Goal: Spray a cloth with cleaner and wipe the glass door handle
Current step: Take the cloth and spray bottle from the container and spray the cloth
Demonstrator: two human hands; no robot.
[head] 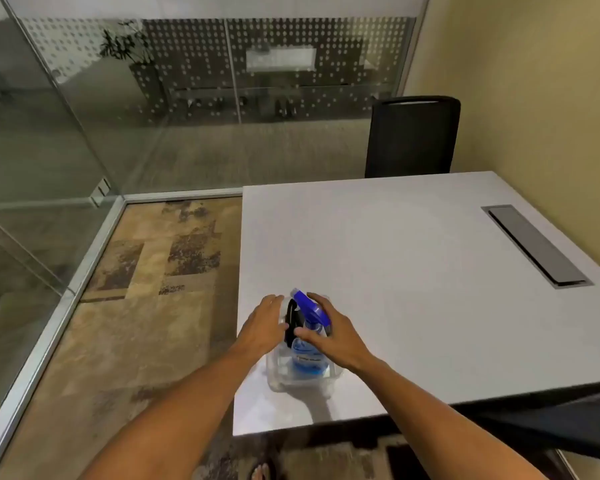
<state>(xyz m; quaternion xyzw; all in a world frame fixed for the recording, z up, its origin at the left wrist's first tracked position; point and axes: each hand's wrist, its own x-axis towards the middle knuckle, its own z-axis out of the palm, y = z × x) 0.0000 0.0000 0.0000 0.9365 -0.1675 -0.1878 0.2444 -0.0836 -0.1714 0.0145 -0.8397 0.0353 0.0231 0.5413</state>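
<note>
A spray bottle [307, 362] with a blue trigger head and blue liquid stands inside a clear plastic container [284, 381] near the front left corner of the grey table [413, 258]. My right hand [329, 332] wraps around the bottle's neck just under the trigger head. My left hand [262, 325] rests on the container's left rim, fingers spread, beside a black handle-like part. No cloth is visible, and I cannot make out a door handle on the glass walls.
Glass partition walls [84, 116] with metal frames run along the left and back. A black chair [413, 136] stands behind the table against the yellow wall. A grey cable hatch [534, 244] is set into the table's right side. Patterned carpet lies to the left.
</note>
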